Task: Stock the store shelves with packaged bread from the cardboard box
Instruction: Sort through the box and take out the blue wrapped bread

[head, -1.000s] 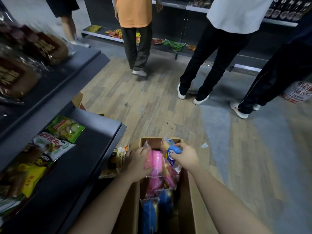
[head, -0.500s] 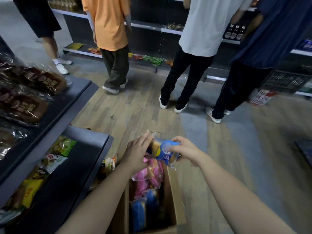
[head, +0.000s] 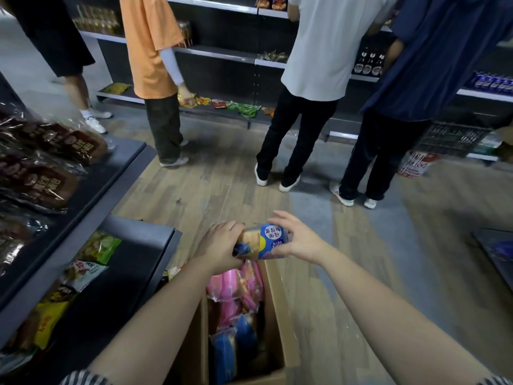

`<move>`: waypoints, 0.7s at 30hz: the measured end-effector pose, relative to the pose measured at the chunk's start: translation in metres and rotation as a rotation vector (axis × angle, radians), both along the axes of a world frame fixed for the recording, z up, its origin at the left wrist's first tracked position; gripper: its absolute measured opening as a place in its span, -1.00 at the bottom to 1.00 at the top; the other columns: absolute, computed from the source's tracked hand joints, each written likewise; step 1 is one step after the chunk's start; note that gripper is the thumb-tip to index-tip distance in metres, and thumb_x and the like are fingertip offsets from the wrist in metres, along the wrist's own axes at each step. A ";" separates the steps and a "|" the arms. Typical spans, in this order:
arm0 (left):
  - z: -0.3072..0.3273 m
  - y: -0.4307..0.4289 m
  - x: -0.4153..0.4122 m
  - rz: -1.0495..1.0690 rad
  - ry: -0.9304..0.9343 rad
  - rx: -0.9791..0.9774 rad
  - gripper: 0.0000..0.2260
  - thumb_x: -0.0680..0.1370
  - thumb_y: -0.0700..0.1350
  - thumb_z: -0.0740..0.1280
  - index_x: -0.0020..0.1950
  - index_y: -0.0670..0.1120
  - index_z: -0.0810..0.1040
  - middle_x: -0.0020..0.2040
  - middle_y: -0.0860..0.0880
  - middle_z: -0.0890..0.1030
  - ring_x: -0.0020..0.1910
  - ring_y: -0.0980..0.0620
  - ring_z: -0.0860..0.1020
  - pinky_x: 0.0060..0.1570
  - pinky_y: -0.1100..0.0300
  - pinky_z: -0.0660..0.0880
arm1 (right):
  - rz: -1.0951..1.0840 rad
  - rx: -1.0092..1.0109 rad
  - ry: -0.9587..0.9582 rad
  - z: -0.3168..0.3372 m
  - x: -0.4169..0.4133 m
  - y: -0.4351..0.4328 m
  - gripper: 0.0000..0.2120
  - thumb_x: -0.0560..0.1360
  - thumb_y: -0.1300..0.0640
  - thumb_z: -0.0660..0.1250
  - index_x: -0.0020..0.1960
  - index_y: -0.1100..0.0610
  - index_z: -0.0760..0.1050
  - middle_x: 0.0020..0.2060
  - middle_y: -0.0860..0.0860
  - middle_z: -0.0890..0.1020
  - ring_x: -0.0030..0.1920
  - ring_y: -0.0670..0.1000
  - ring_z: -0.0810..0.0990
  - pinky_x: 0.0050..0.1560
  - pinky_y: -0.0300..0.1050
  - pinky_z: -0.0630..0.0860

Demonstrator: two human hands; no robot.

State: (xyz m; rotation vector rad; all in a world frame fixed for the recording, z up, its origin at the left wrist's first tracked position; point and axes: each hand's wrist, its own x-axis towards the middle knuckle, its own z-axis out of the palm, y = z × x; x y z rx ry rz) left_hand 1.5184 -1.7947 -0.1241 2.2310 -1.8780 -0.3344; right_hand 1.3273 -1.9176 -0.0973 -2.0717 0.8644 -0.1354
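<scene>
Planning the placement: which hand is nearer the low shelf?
Left. The left hand grips the bread pack at its shelf-side end; the right hand holds the other end, farther from the low shelf.

Both hands hold one blue bread packet (head: 263, 241) above the cardboard box (head: 280, 323); left hand (head: 220, 247) grips its end; right hand (head: 298, 240) cups the other. Pink and blue packets (head: 236, 298) fill the box.

Glossy plastic bread pack (head: 263, 241) (matt cardboard box (head: 280, 315))
</scene>
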 end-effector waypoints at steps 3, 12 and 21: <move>0.007 0.003 0.002 0.031 0.041 0.002 -0.35 0.31 0.02 0.50 0.36 -0.03 0.39 0.21 -0.01 0.48 0.18 -0.07 0.46 0.07 0.15 0.32 | 0.198 -0.289 0.204 0.002 0.002 0.002 -0.04 0.26 0.04 0.58 0.54 0.06 0.18 0.48 -0.08 0.21 0.41 -0.06 0.29 0.37 -0.17 0.34; 0.024 0.006 0.003 0.053 0.039 -0.030 -0.42 0.30 0.08 0.52 0.25 0.00 0.42 0.12 0.04 0.48 0.12 -0.01 0.47 0.00 0.19 0.33 | 0.161 -0.460 0.183 0.015 -0.002 0.013 -0.21 0.32 0.06 0.47 0.47 0.10 0.21 0.37 -0.03 0.28 0.24 0.01 0.44 0.07 -0.15 0.48; 0.049 0.028 -0.021 0.013 -0.090 -0.057 -0.24 0.36 0.05 0.49 0.50 -0.03 0.27 0.41 -0.01 0.38 0.45 -0.02 0.29 0.41 0.11 0.18 | 0.140 -0.655 0.169 0.024 -0.023 0.023 -0.18 0.30 0.01 0.49 0.48 0.12 0.24 0.31 0.02 0.39 0.34 0.04 0.32 0.32 -0.09 0.36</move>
